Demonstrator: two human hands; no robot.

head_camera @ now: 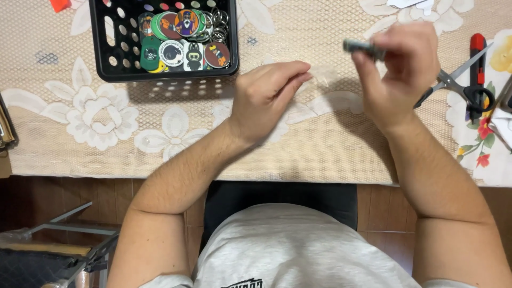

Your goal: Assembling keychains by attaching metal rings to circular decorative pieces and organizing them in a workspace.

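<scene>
Holding a small grey disc-shaped piece (364,48) edge-on above the lace tablecloth (80,138).
The right hand (400,69) pinches the piece at its fingertips; the left hand (266,96) pinches a barely visible clear film. Risk: the shallow pinch may slip, letting the piece drop near the scissors (458,80), well apart from the black basket (104,48) of keychains.

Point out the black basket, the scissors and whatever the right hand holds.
black basket (165,73): head view, on its front rim.
scissors (453,81): head view, near the pivot of the blades.
small dark flat piece (360,46): head view, on the end sticking out from the right hand (402,69).
</scene>
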